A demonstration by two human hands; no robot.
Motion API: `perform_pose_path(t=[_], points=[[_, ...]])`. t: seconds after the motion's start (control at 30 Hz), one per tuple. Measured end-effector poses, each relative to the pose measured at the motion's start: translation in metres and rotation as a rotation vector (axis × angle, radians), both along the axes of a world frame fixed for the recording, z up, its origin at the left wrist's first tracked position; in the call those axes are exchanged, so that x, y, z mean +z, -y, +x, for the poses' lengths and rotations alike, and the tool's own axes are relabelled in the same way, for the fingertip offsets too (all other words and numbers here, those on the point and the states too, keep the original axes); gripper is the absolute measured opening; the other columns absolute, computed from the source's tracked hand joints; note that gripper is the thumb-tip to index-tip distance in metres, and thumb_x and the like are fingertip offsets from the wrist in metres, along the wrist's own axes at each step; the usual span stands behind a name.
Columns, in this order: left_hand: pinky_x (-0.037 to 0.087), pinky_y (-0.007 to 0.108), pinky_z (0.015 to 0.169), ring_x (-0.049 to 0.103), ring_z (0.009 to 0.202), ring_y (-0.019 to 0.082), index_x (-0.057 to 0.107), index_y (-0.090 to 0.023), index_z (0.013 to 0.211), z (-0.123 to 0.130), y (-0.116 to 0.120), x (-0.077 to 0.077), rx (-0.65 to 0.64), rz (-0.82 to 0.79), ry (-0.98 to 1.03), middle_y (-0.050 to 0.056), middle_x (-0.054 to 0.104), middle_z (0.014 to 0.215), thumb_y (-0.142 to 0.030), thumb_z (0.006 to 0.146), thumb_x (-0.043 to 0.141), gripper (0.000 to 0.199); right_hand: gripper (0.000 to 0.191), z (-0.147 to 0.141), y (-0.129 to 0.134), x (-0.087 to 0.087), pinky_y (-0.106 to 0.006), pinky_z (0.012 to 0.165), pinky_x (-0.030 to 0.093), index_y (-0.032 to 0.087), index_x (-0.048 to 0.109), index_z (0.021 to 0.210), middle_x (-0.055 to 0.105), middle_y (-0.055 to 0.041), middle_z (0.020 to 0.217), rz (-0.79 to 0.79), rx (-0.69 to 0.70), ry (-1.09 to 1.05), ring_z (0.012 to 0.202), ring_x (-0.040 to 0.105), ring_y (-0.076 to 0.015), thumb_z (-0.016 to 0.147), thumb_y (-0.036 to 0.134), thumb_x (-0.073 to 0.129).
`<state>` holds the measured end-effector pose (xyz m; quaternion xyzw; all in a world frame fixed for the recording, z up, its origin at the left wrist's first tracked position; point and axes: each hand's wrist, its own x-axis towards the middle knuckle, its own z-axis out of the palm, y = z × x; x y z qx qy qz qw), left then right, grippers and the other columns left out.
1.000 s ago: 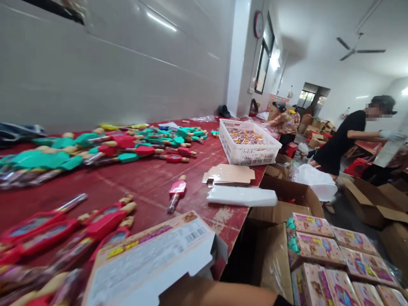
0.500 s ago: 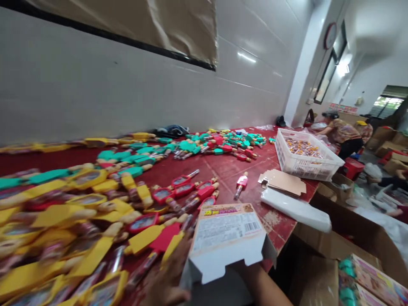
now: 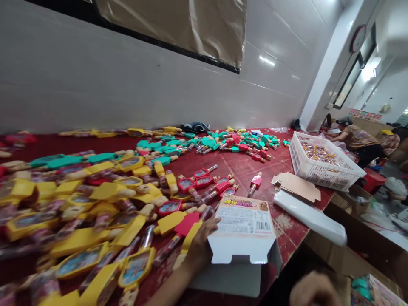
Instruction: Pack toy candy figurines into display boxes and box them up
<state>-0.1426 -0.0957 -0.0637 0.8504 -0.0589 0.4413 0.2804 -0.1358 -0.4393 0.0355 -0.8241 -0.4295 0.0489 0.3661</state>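
The left hand (image 3: 200, 246) is wrapped around the left edge of a white printed carton (image 3: 242, 225), fingers curled on it, so it has hold of the carton. The carton sits at the desk (image 3: 237, 170) edge, tilted w/ its barcode panel up and its open flap side toward the person, prob. bc that keeps the opening within easy reach. The right hand (image 3: 314, 291) is a blur low in the view, just off the carton's lower right; can't tell if it's open or closed, and it seems to hold nothing, though that's hard to tell.

Just left of the left hand, toy packs (image 3: 137, 267) in yellow, red and teal cover the red desk, roughly grouped by colour, likely so each kind is quick to grab. One pink pack (image 3: 256, 182) lies alone past the carton. To the right are flat card pieces (image 3: 296, 187) and a white plastic roll (image 3: 310, 216). A white plastic basket (image 3: 325, 161) of wrapped sweets sits at the far edge, w/ a co-worker (image 3: 360, 142) bent over beside it.
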Motion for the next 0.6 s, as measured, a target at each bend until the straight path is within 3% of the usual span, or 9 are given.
perform_pose_path(t=[0.07,0.1,0.17,0.2,0.33,0.43,0.5,0.57,0.6], points=[[0.055,0.039,0.085,0.059,0.108,0.024,0.049,-0.019,0.094,-0.001,0.002,-0.001,-0.024,-0.041,-0.059,0.013,0.063,0.107,-0.027,0.086,0.048,0.011,0.073,0.028,0.011,0.0,-0.05,0.103,0.04,0.025,0.039,0.139,0.047,-0.0143,0.138,0.009,-0.126,-0.063,0.129,0.043,-0.0316,0.075,0.045,0.069],[0.054,0.04,0.087,0.057,0.11,0.024,0.049,-0.018,0.094,-0.002,0.004,-0.001,-0.038,-0.062,-0.092,0.013,0.062,0.109,-0.026,0.086,0.048,0.012,0.094,0.043,0.008,-0.005,-0.054,0.106,0.033,0.024,0.034,0.142,0.039,-0.0157,0.144,-0.015,-0.167,-0.083,0.133,0.035,-0.0345,0.062,0.047,0.078],[0.051,0.042,0.091,0.055,0.113,0.025,0.05,-0.017,0.095,-0.005,0.007,0.0,-0.071,-0.103,-0.161,0.015,0.06,0.112,-0.026,0.085,0.048,0.014,0.116,0.07,-0.009,-0.026,-0.058,0.108,0.026,0.022,0.035,0.141,0.031,-0.0179,0.147,-0.072,-0.132,-0.07,0.136,0.026,-0.0383,0.041,0.045,0.087],[0.05,0.043,0.093,0.054,0.114,0.025,0.05,-0.017,0.097,-0.006,0.008,0.001,-0.091,-0.118,-0.198,0.015,0.059,0.114,-0.026,0.083,0.049,0.017,0.11,0.081,-0.021,-0.039,-0.057,0.108,0.028,0.02,0.041,0.138,0.033,-0.0189,0.146,-0.054,-0.11,-0.026,0.135,0.029,-0.0381,0.04,0.042,0.087],[0.044,0.043,0.101,0.049,0.121,0.024,0.055,-0.015,0.107,-0.013,0.003,0.016,-0.193,-0.138,-0.355,0.014,0.056,0.123,-0.022,0.076,0.052,0.033,0.03,0.098,-0.059,-0.09,-0.048,0.092,0.049,0.015,0.064,0.107,0.061,-0.0199,0.12,0.245,-0.266,0.34,0.112,0.059,-0.0296,0.078,0.022,0.057],[0.044,0.039,0.1,0.049,0.121,0.021,0.059,-0.016,0.112,-0.016,-0.004,0.04,-0.236,-0.121,-0.494,0.011,0.055,0.127,-0.017,0.082,0.038,0.037,0.027,0.098,-0.065,-0.105,-0.045,0.083,0.055,0.015,0.064,0.103,0.066,-0.0171,0.111,0.315,-0.33,0.522,0.103,0.064,-0.0274,0.082,0.014,0.047],[0.045,0.039,0.099,0.051,0.118,0.023,0.063,-0.016,0.108,-0.016,-0.003,0.057,-0.239,-0.081,-0.582,0.011,0.057,0.123,-0.027,0.089,0.036,0.035,0.028,0.097,-0.064,-0.105,-0.045,0.082,0.056,0.014,0.063,0.106,0.064,-0.0165,0.114,0.286,-0.342,0.558,0.104,0.064,-0.0278,0.081,0.015,0.049],[0.039,0.048,0.103,0.048,0.12,0.031,0.063,-0.015,0.109,-0.015,0.004,0.071,-0.215,-0.023,-0.648,0.015,0.058,0.122,-0.048,0.083,0.053,0.043,0.029,0.095,-0.063,-0.104,-0.044,0.081,0.056,0.012,0.062,0.106,0.064,-0.0174,0.114,0.264,-0.364,0.588,0.102,0.064,-0.0284,0.081,0.015,0.047],[0.034,0.054,0.105,0.044,0.124,0.035,0.06,-0.013,0.115,-0.014,0.009,0.075,-0.204,-0.002,-0.67,0.018,0.055,0.125,-0.054,0.073,0.065,0.059,0.03,0.095,-0.063,-0.103,-0.044,0.08,0.056,0.011,0.062,0.106,0.064,-0.018,0.114,0.253,-0.367,0.6,0.102,0.064,-0.0286,0.081,0.015,0.046]])
